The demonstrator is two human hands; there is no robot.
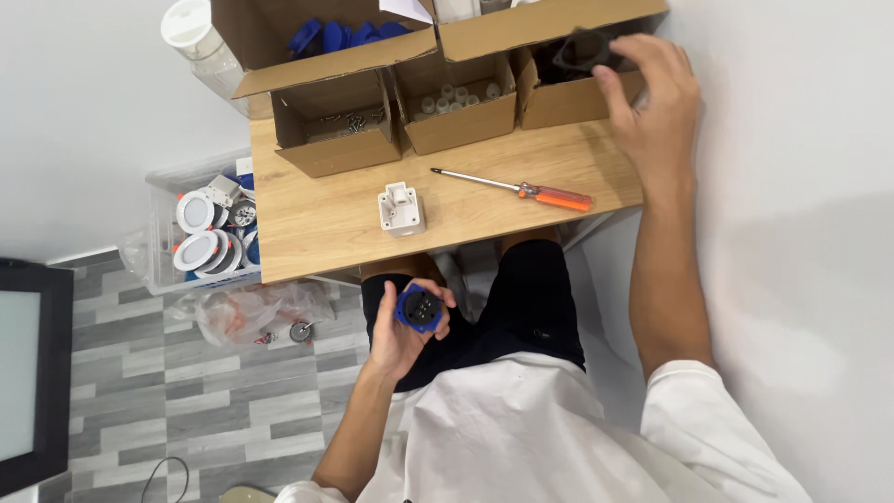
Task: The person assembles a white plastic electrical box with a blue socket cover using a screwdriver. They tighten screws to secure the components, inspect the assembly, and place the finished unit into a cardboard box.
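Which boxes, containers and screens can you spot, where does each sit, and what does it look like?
Three brown cardboard boxes: open, at the desk's far edge.
Clear plastic tub: floor, left of the desk, holding round white lamps.
Screen: bottom left, black frame, pale display.
Plastic bag: floor, crumpled, clear.

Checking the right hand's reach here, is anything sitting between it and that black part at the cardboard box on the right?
Nothing visible does. The right hand already has its fingers on the black part at the open top of the rightmost cardboard box. The screwdriver lies on the table, clear of it.
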